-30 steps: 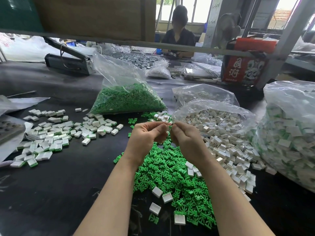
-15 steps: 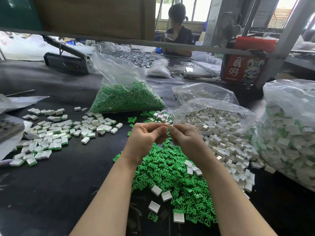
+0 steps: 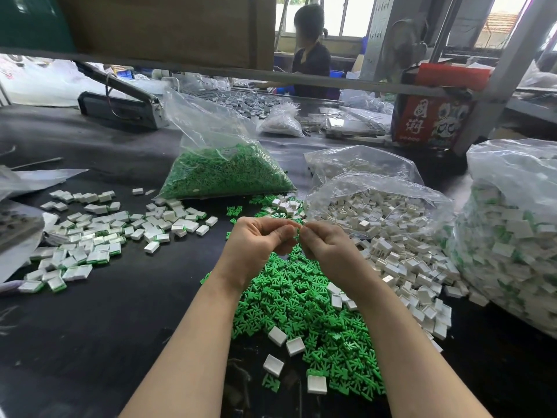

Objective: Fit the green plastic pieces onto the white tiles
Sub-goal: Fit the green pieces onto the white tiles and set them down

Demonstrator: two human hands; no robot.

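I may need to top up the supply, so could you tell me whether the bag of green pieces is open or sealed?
Open: the bag of green pieces has its clear mouth standing loosely upward, unsealed, and is still well filled.

Small part lost between the fingers

A sliver of green piece (image 3: 297,233) shows between the fingers (image 3: 283,235); whether a white tile sits behind them cannot be told. Beneath the fingers, both forearms cover part of the green pile (image 3: 301,303). Far right of the fingers, the frame edge cuts the big bag (image 3: 512,236).
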